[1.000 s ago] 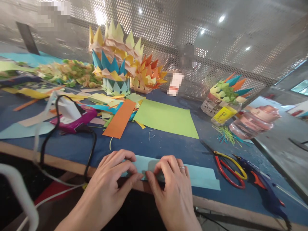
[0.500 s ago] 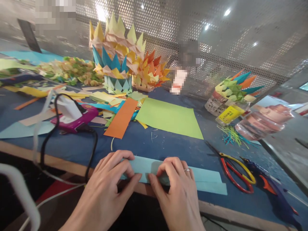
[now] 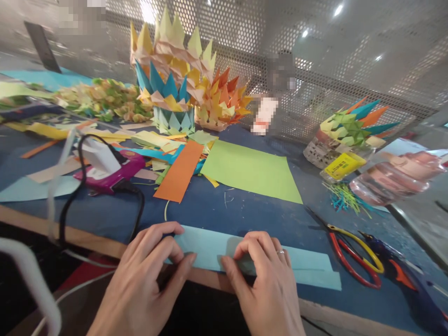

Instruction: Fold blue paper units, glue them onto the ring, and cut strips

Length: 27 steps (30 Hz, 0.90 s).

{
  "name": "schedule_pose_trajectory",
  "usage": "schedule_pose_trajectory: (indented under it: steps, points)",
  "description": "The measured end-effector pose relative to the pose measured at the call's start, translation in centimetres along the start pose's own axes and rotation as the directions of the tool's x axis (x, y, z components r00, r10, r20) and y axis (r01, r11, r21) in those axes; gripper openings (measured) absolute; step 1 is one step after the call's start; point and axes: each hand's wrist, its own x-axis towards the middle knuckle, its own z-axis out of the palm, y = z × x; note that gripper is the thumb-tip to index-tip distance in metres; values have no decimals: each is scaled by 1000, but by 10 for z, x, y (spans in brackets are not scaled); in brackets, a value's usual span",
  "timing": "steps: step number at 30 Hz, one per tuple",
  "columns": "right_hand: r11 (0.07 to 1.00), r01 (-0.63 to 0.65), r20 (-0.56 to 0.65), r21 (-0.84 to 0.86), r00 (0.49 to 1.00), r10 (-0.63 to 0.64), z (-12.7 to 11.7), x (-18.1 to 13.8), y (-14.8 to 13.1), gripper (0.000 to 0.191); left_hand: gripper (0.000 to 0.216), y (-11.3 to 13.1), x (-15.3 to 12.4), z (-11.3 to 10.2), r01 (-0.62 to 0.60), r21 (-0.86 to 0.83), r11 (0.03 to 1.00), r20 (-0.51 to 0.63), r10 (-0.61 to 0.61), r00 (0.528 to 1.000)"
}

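A long light blue paper strip [image 3: 210,249] lies along the near edge of the blue table [image 3: 245,214]. My left hand [image 3: 147,275] pinches the strip's left end between thumb and fingers. A little to the right, my right hand [image 3: 262,280], with a ring on one finger, presses and pinches the strip near its middle. The strip's right part [image 3: 315,270] lies flat, folded lengthwise.
Red-and-yellow scissors [image 3: 353,256] and a dark blue glue gun [image 3: 402,280] lie to the right. A pink glue gun [image 3: 112,170] with a black cord sits to the left. Behind are a green sheet [image 3: 252,170], an orange strip [image 3: 180,170], spiky paper models [image 3: 175,79] and a plastic bottle [image 3: 395,175].
My hands have drawn slightly apart along the strip, the left one sliding toward its left end. The view shifted a little; the other objects stay where they were.
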Motion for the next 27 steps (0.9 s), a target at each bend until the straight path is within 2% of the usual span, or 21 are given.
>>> schedule_pose_trajectory:
  steps: [4, 7, 10, 17, 23, 27]
  points:
    - [1000, 10, 9, -6, 1000, -10, 0, 0, -1, 17, 9, -6, -2, 1, -29, -28, 999, -9, 29, 1000]
    - [1000, 2, 16, -15, 1000, -2, 0, 0, -1, 14, 15, -7, -3, 2, -39, -67, 997, -42, 37, 998]
    - [1000, 22, 17, -15, 1000, -22, 0, 0, 1, 14, 12, -8, -4, 3, -29, -94, 995, -56, 24, 998]
    - [999, -2, 38, 45, 999, 1, -3, 0, 2, 8, 17, -12, -5, 6, -61, -51, 997, -22, 60, 998]
    - [991, -88, 32, 103, 996, 85, -3, -3, 1, 27, 19, -14, -7, 8, -64, -14, 998, -50, 63, 997]
    - [988, -59, 83, 140, 995, 48, -18, -9, 13, 35, 20, -18, -6, 12, -79, -9, 997, -75, 78, 994]
